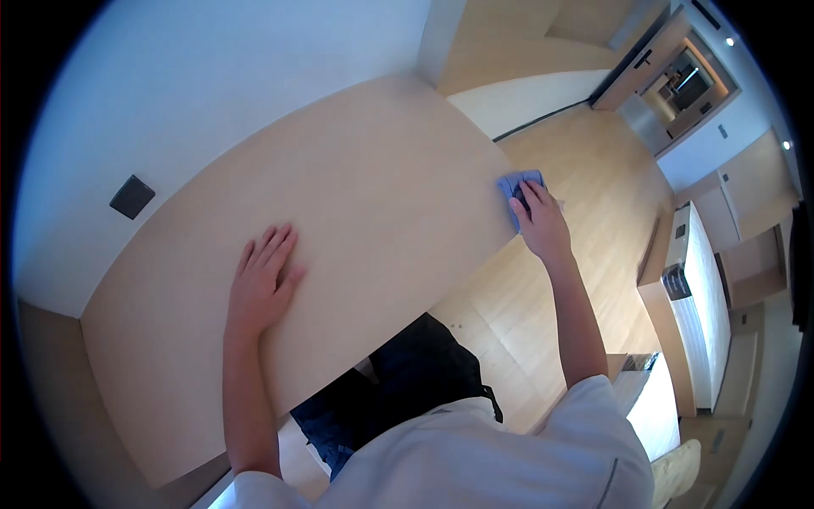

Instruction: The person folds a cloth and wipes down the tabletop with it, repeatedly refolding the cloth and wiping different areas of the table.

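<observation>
A light wood desktop (373,170) stretches out before me. My left hand (264,276) lies flat on it left of the middle, fingers spread, with nothing in it. At the desktop's right edge, my right hand (540,220) presses on a folded blue-purple cloth (509,185). Its fingers curl over the cloth, and part of the cloth is hidden under them. Something dark shows beneath the fingertips; I cannot tell what it is.
A dark socket plate (132,197) sits on the white wall behind the desktop. Beyond the right edge is a wood floor (585,161). Two mattresses on bed frames, one a white mattress (702,297), stand at the right. An open door (646,59) is at the far right.
</observation>
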`<act>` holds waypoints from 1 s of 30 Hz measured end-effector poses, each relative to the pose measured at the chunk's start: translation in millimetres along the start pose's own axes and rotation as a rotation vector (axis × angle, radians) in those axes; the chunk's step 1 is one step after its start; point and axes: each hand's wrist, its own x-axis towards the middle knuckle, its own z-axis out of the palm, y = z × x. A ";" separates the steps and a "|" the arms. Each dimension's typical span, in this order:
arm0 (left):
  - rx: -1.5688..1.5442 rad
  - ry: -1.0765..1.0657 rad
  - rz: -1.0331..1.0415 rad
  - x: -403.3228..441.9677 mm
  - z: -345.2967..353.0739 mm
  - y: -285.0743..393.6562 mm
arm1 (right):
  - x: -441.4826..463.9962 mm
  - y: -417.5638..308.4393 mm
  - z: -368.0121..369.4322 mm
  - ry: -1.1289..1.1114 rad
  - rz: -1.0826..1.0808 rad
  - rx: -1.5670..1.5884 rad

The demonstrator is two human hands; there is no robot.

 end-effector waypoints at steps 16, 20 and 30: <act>0.076 0.008 0.005 19.6 21.2 37.7 | 157.0 -5.5 60.4 -0.223 -0.037 0.161; 0.056 -0.027 0.001 23.3 16.8 37.4 | 228.0 -37.2 94.1 -0.239 -0.068 0.122; 0.008 -0.030 0.008 24.4 11.7 36.5 | 323.0 -111.8 141.8 -0.125 -0.044 -0.087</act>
